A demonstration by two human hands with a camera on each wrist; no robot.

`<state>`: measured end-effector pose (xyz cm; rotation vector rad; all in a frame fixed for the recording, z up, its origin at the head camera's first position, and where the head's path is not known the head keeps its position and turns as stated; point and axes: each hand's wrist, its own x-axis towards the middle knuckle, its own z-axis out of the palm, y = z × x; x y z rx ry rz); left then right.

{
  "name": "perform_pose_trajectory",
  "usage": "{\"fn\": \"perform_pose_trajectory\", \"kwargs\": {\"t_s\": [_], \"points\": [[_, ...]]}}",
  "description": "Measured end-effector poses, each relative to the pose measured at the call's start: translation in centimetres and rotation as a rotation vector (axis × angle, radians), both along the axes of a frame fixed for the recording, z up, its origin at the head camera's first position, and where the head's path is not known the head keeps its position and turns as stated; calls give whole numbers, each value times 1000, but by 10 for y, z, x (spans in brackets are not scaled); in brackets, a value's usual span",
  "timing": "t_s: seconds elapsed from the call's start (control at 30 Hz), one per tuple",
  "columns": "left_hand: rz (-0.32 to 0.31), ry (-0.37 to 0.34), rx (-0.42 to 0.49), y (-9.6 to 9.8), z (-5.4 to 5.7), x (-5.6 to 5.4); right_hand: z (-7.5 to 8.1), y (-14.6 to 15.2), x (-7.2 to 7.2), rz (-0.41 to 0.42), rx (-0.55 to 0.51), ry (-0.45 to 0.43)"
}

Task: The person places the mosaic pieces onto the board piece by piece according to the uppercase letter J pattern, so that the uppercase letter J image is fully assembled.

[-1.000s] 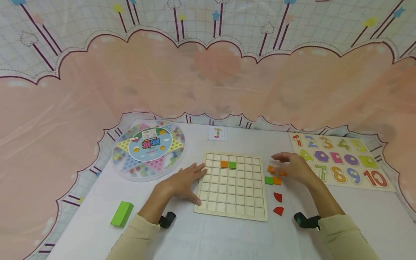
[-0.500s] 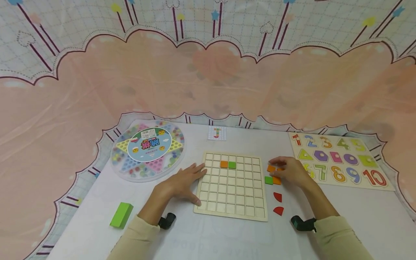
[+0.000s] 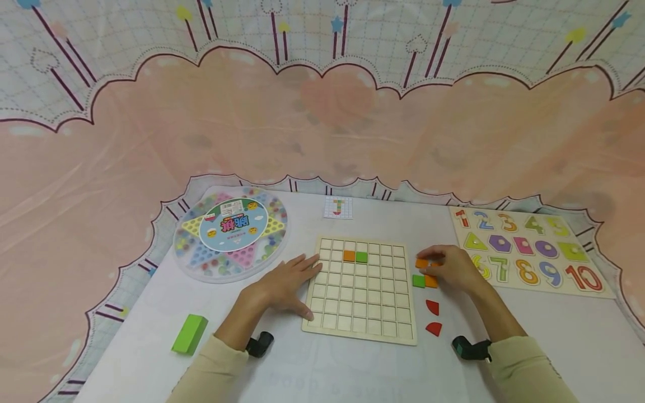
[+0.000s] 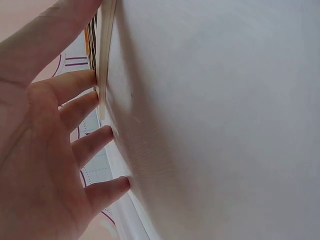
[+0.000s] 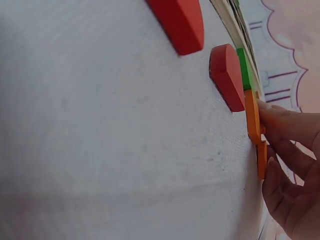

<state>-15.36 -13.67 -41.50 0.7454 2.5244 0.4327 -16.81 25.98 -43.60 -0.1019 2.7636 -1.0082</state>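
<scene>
The wooden grid board (image 3: 360, 291) lies lower centre in the head view, the left hand (image 3: 287, 284) touching its left edge with spread fingers; farther right, the right hand (image 3: 453, 268) bends its fingers over orange tiles (image 3: 421, 263), though whether they pinch one I cannot tell.

Tiles (image 3: 349, 256) on grid board (image 3: 345, 323), card (image 3: 338, 207) behind, game case (image 3: 234, 225) left, more tiles (image 3: 419, 281) right, number board (image 3: 541, 284) farther right
</scene>
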Motion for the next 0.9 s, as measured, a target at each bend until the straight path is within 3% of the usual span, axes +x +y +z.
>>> {"fn": "perform_pose_trajectory", "kwargs": {"t_s": [0.3, 0.57, 0.9], "points": [[-10, 7, -5, 1, -4, -2, 9, 4, -4, -29, -31, -53], [-4, 1, 3, 0, -5, -5, 22, 5, -9, -39, -42, -26], [-24, 4, -2, -2, -3, -5, 20, -6, -12, -55, -98, -29]]}}
